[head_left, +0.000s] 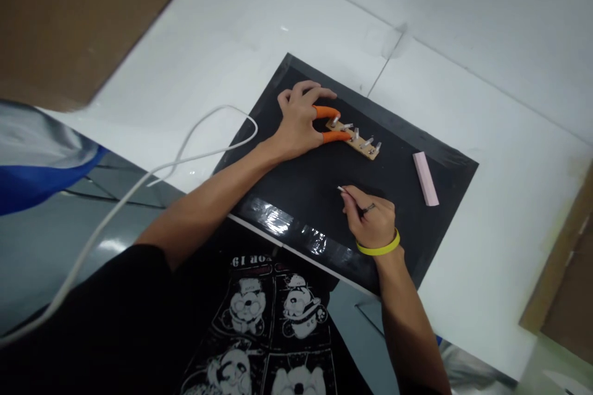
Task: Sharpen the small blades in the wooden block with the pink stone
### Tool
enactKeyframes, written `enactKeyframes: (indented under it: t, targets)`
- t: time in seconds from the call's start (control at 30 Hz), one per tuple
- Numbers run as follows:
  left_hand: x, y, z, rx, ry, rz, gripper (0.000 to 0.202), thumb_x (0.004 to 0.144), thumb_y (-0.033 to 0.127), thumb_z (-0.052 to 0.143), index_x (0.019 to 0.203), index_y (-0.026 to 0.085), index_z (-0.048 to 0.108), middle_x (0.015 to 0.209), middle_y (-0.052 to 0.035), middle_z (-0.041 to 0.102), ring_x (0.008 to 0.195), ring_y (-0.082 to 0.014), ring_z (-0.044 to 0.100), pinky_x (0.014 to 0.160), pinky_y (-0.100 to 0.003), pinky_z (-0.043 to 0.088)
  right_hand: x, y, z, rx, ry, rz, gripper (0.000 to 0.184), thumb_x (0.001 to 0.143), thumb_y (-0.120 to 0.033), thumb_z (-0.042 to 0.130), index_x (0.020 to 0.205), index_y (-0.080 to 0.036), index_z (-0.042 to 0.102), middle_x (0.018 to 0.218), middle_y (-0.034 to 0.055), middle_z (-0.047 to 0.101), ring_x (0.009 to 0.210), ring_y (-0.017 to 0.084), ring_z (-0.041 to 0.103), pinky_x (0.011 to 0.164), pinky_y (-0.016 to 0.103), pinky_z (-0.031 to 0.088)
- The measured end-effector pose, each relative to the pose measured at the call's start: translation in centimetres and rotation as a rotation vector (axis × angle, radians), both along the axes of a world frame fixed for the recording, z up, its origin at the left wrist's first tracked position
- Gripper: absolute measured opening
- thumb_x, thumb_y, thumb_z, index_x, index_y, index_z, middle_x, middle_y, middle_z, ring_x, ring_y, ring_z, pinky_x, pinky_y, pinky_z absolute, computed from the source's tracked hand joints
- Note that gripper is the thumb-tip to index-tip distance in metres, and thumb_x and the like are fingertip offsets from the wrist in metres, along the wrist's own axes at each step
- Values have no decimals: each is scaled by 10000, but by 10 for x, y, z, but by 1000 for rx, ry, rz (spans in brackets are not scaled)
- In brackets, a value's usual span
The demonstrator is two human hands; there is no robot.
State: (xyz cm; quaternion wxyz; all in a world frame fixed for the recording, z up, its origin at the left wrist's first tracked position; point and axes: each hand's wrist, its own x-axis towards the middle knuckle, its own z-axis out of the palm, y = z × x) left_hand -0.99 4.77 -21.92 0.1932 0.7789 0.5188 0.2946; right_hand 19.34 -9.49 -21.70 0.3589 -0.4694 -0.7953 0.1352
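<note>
1. The left hand (299, 120) rests on a black mat (315, 197), its thumb and forefinger wearing orange finger covers (330, 124).
2. Those two covered fingers are spread a little and press on the near end of a small wooden strip (354, 139), one on each side of it.
3. The wooden strip lies flat near the far edge of the mat, with a row of small metal pegs (365, 143) sticking out of it.
4. The right hand (370, 219) sits lower on the mat, well apart from the strip, with a yellow wristband (380, 250) on the wrist and a ring on one finger.
5. Its fingertips are pressed together, pinching a thin metal pin (341, 189) that points left.
6. A pink block (425, 178) lies on the mat to the right of the strip.
7. The mat lies on a white table (463, 105), its near edge taped down.
8. A white cable (185, 154) runs across the table to the left of the left forearm.
</note>
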Motion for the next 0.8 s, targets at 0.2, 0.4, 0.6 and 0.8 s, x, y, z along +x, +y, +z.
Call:
enactKeyframes:
  t: [0.2, 0.4, 0.6, 0.8]
  targets:
    - [1, 0, 0, -1, 8, -4, 348, 720, 549, 842, 949, 298, 764, 1322, -64, 659, 1309, -374, 475, 1036, -604, 292, 8, 3, -2, 49, 13, -65, 139, 937, -141, 629, 1055, -144, 702, 625, -10, 682, 542, 121, 659, 605, 218, 516]
    - [2, 2, -3, 1, 17, -10, 333, 721, 508, 857, 941, 272, 773, 1314, -61, 664, 1306, -363, 473, 1041, -575, 272, 30, 10, -4, -30, -36, -249, 200, 969, -289, 576, 1017, -152, 713, 614, -13, 670, 542, 124, 652, 576, 216, 490]
    - [3, 3, -6, 6, -30, -2, 374, 703, 552, 856, 868, 224, 781, 1270, -72, 680, 1267, -338, 491, 1023, -515, 270, 41, 8, 3, -225, -187, -246, 309, 920, -385, 508, 755, -185, 676, 528, -35, 547, 441, 101, 507, 492, 227, 378]
    - [3, 5, -12, 38, -30, -19, 310, 743, 499, 842, 896, 237, 775, 1248, -49, 688, 1248, -308, 494, 995, -477, 255, 44, 13, 22, -369, -399, -218, 313, 837, -408, 501, 608, -203, 561, 504, -10, 526, 463, 135, 499, 517, 272, 301]
